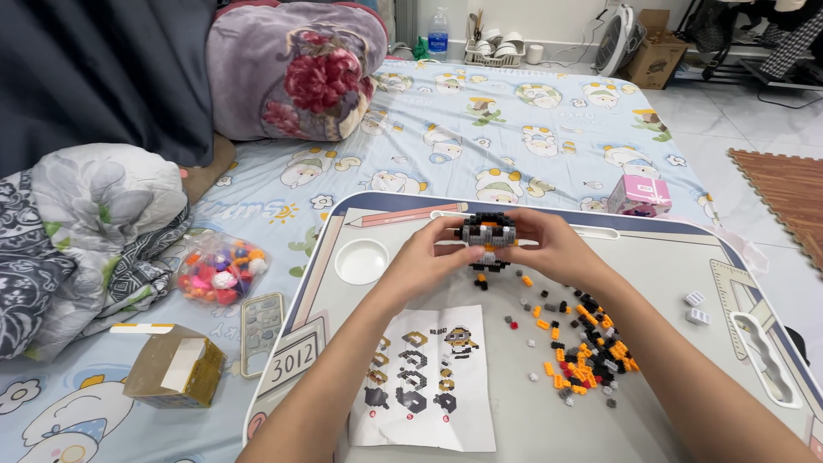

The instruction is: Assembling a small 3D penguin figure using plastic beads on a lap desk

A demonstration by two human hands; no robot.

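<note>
While the left hand [426, 254] and right hand [549, 244] both grip the small brick model [488, 234] above the desk [651, 257] near its far edge, pressing evenly from both sides seems wise to keep layers aligned.

The small brick figure [487, 243] at the centre is black, grey and orange. At four o'clock from it, loose bricks [583, 343] mix orange, black and grey on the pale grey worktop [669, 283]. At six o'clock the white instruction sheet [426, 377] bears black and yellow diagrams. At nine o'clock a clear bag [221, 270] shows red, pink and orange pieces. The bed sheet [514, 129] at twelve o'clock is light blue with cartoon animals; the folded blanket [296, 73] at eleven o'clock is mauve with crimson flowers.
</note>
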